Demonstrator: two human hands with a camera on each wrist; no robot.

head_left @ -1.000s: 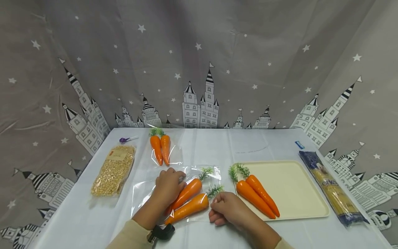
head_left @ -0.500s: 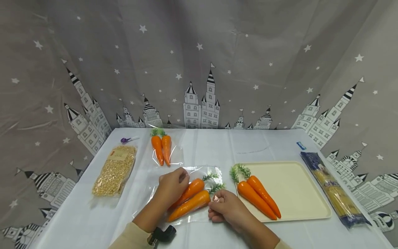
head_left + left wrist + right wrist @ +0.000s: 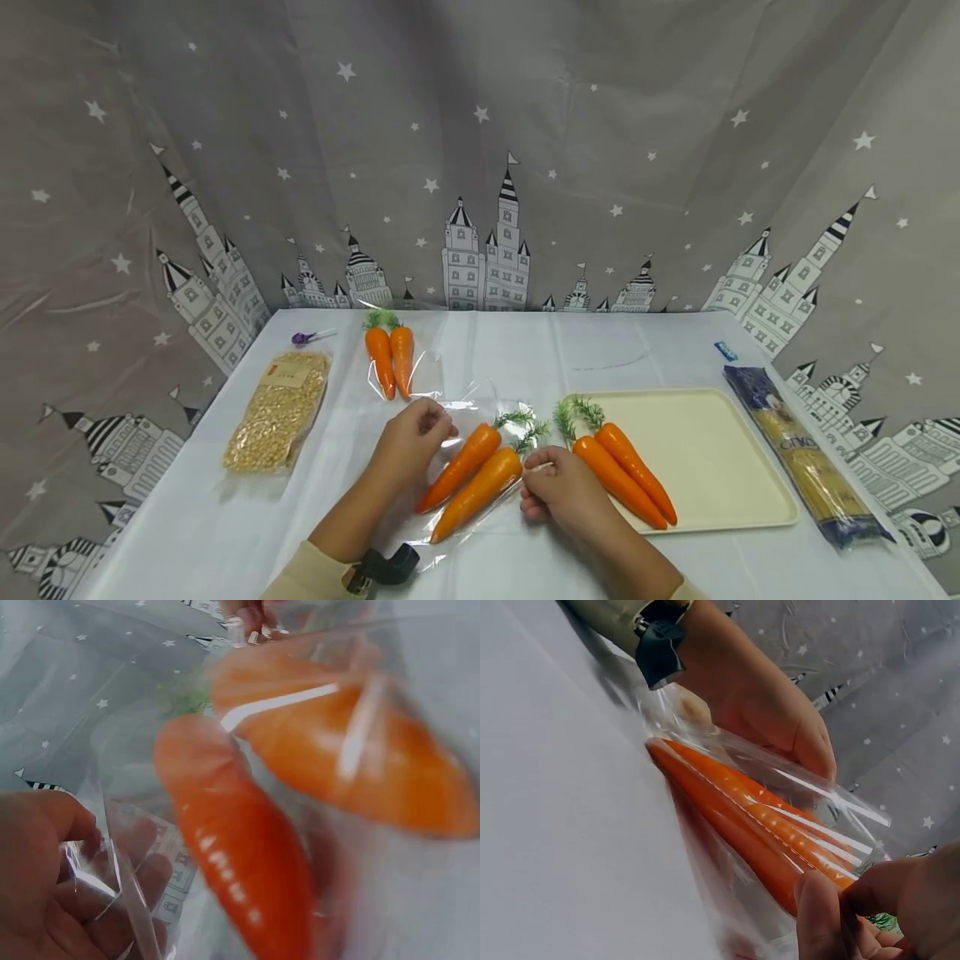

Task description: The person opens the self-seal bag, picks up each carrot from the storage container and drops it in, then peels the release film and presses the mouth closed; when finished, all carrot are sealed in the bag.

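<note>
left hand (image 3: 415, 439) pinched clear bag (image 3: 480, 492) edge | right hand (image 3: 558, 492) pinched bag mouth | both grips closed on film | two carrots (image 3: 472, 475) inside looked light, rigid | film thin, slippery; best held at the mouth edges

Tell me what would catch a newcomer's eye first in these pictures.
Most striking are the two bright orange carrots in a clear plastic bag at the table's near middle, with the left hand pinching the bag's far edge and the right hand pinching it by the leafy tops. Just right of them, two more carrots lie on a cream tray. Behind everything hangs a grey curtain printed with castles and stars.
</note>
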